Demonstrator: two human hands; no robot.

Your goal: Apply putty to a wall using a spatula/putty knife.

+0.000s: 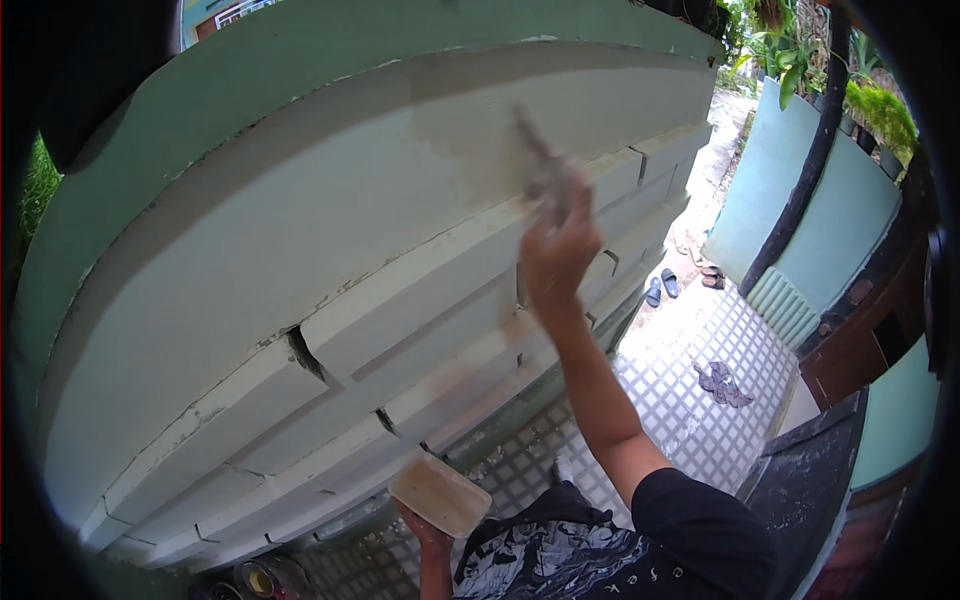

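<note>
My right hand [562, 255] is raised to the wall and wrapped round a paintbrush [540, 150], both smeared by motion. The brush's dark tip lies over a darker, damp-looking patch [455, 120] on the smooth pale band of the wall [270, 215]; whether it touches the surface I cannot tell. Low in front of my body, my left hand [426, 528] grips a rectangular tub [442, 494] from below and the side. The tub's inside looks pale brown, and its contents are hard to make out.
Raised block courses [410, 285] with dark gaps run beneath the smooth band, under a green top edge [330, 60]. On the tiled floor [680, 400] lie a crumpled cloth [722, 384] and several sandals [670, 283]. Round containers [270, 578] stand at the wall's foot.
</note>
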